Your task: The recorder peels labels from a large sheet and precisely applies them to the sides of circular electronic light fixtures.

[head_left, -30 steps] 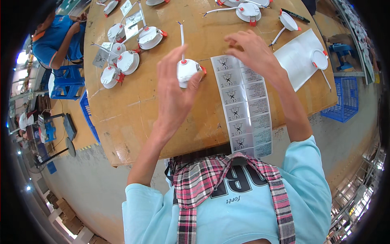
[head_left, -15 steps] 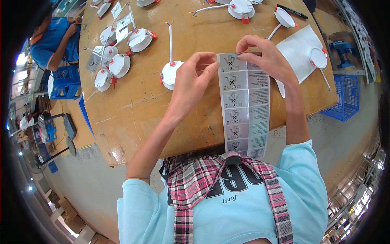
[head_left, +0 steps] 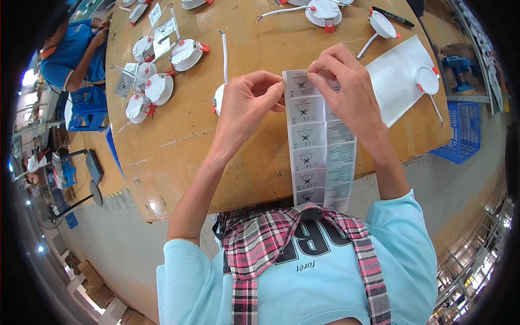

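Note:
A long strip of printed labels (head_left: 304,132) hangs from the table top toward my lap, each label bearing a drawing on its left half and fine print on its right. My left hand (head_left: 241,111) pinches the strip's upper left corner between thumb and fingers. Over the strip's top label, my right hand (head_left: 352,100) is closed with thumb and fingertips together; whether a label edge is between them is hidden. Partly behind my left hand lies a round white downlight (head_left: 218,99) with its white cable (head_left: 225,57) pointing away from me.
Several white downlights (head_left: 158,89) with red-tipped clips stand at the left, some with silvery labels. A white sheet (head_left: 398,81) at the right carries another downlight (head_left: 427,79). Beyond are a black marker (head_left: 392,16) and more downlights. A blue crate (head_left: 460,132) sits below the table; a co-worker (head_left: 73,57) is at far left.
The strip and my left hand have shifted slightly left. My right hand has moved left and toward me, now covering more of the top label.

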The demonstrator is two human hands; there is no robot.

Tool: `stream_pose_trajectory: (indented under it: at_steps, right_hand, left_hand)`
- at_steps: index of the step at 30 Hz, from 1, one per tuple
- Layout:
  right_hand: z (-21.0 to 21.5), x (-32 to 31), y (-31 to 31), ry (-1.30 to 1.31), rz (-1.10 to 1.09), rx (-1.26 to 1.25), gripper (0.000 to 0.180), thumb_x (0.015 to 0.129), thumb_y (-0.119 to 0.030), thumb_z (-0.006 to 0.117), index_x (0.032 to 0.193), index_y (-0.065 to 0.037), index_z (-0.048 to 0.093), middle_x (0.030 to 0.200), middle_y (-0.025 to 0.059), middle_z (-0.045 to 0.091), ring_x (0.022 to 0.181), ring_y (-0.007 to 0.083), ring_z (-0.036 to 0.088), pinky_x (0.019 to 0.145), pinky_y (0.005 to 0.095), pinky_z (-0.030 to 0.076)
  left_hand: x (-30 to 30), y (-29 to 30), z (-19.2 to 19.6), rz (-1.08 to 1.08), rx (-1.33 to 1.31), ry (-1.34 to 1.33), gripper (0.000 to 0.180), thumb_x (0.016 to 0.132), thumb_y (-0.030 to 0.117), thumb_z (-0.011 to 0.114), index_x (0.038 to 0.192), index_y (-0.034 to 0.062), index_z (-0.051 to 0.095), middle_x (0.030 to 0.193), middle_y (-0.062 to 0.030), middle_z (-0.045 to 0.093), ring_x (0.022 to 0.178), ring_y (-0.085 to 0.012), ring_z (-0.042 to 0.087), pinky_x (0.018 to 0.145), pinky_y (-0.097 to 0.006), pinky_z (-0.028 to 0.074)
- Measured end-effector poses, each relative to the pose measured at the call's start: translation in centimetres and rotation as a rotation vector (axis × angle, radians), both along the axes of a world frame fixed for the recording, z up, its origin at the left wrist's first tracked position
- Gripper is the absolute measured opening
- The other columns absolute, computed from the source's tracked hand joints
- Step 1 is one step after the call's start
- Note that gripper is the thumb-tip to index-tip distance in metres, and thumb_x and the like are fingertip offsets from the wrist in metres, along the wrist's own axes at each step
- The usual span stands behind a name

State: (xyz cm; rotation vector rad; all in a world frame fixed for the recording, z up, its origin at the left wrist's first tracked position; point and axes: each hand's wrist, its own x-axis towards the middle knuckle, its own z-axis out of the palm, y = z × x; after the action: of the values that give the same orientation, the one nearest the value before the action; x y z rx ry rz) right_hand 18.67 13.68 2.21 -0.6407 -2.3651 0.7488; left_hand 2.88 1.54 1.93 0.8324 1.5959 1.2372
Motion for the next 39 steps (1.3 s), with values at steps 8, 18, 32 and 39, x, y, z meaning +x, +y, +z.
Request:
stream_pose_trajectory:
  at_steps: [8,18,32,39]
  right_hand:
    - [0.6,-0.1,-1.4,-0.063,0.042,-0.252,0.013,0.083,-0.01,0.066,0.087,0.002,0.064,0.08,0.0121,0.06,0.067,0.027,0.061,0.064,0.0359,0.049]
    - [0.0,-0.2,-0.4,-0.198,0.136,-0.542,0.019,0.084,-0.01,0.063,0.094,0.006,0.067,0.079,0.0145,0.067,0.067,0.0216,0.064,0.063,0.0316,0.051]
    - [-0.3,0.1,-0.6,-0.235,0.102,-0.564,0.014,0.081,-0.006,0.064,0.088,0.006,0.068,0.069,0.0095,0.065,0.062,0.0133,0.06,0.061,0.0283,0.049]
    - [-0.7,0.5,-0.2,-0.211,0.116,-0.661,0.02,0.083,-0.01,0.062,0.092,0.006,0.069,0.075,0.0124,0.068,0.066,0.0187,0.063,0.063,0.0301,0.051]
  left_hand:
    - [0.5,0.0,0.4,-0.039,0.035,0.209,0.02,0.092,0.011,0.058,0.094,-0.007,0.065,0.083,-0.0089,0.07,0.077,-0.0153,0.069,0.067,-0.028,0.056]
    - [1.2,0.2,1.3,-0.197,0.101,0.746,0.012,0.089,0.005,0.058,0.088,-0.0053,0.064,0.074,-0.0155,0.067,0.07,-0.0237,0.068,0.064,-0.033,0.052]
    - [2.7,0.4,0.4,-0.167,0.094,0.868,0.011,0.083,0.006,0.059,0.079,-0.0046,0.061,0.077,-0.0202,0.064,0.071,-0.0353,0.064,0.066,-0.044,0.05]
    - [2.5,0.4,0.1,-0.14,0.091,0.765,0.012,0.083,0.006,0.059,0.08,-0.0044,0.064,0.076,-0.0198,0.065,0.071,-0.0351,0.064,0.067,-0.043,0.05]
